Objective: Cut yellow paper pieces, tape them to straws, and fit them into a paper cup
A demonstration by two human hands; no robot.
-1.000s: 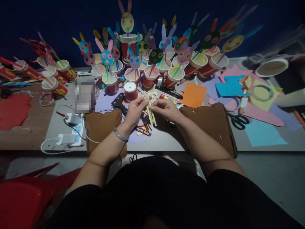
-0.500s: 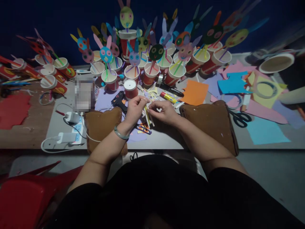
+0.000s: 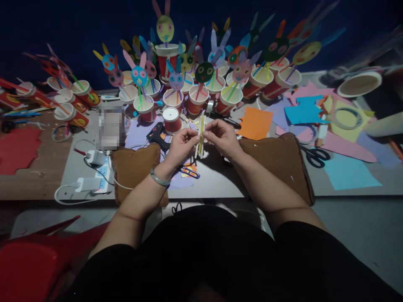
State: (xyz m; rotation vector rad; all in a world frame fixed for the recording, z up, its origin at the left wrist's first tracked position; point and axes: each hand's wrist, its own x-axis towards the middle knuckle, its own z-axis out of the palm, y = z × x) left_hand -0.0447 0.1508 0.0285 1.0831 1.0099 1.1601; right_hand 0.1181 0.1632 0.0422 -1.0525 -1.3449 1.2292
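Observation:
Between my hands, a bundle of thin yellow and white straw-like strips (image 3: 201, 144) stands nearly upright; I cannot make out exactly what they are. My left hand (image 3: 183, 146) pinches its left side with thumb and fingers. From the right, my right hand (image 3: 223, 136) is closed on the same bundle. A black glue gun (image 3: 158, 135) lies just left of my left hand. Beyond it stands an upturned red paper cup (image 3: 172, 120) with a white base. Small thread snips (image 3: 189, 171) lie below my hands on paper scraps.
Red paper cups with rabbit-faced figures on straws (image 3: 198, 100) crowd the back. Brown cushions (image 3: 136, 167) lie under both forearms. A power strip (image 3: 103, 174) with cables is at left. Black scissors (image 3: 315, 157) and coloured sheets (image 3: 352, 172) lie at right; a red chair (image 3: 28, 260) stands lower left.
My hands have moved slightly to the right, and my right hand has risen. The strips, tilted and partly hidden before, now stand straighter between my fingertips. The view has shifted a little.

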